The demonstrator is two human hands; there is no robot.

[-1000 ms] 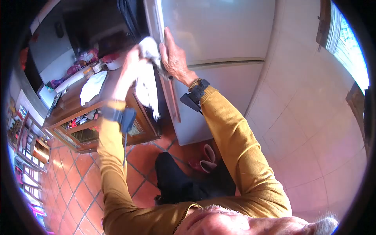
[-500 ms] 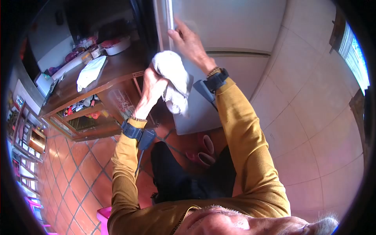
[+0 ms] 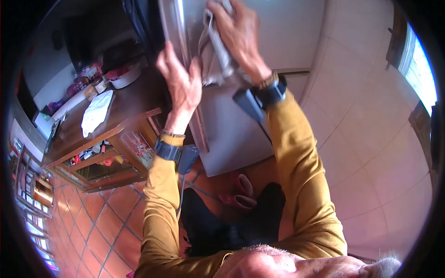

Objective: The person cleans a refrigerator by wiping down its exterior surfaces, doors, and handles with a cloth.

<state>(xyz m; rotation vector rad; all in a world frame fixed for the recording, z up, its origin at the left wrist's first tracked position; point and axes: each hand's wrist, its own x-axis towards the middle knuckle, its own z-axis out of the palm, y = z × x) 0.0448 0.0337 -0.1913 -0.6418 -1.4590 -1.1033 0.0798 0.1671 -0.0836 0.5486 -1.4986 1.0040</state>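
One cloth (image 3: 214, 58) is in the grasp of the right hand (image 3: 241, 37) at the fridge (image 3: 234, 134), best pressed flat and evenly, the left hand (image 3: 183, 90) open and empty near the door edge (image 3: 179, 23)

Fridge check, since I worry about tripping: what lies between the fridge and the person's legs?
Two red boots on the tiled floor lie between the fridge and the legs, as the head view shows.
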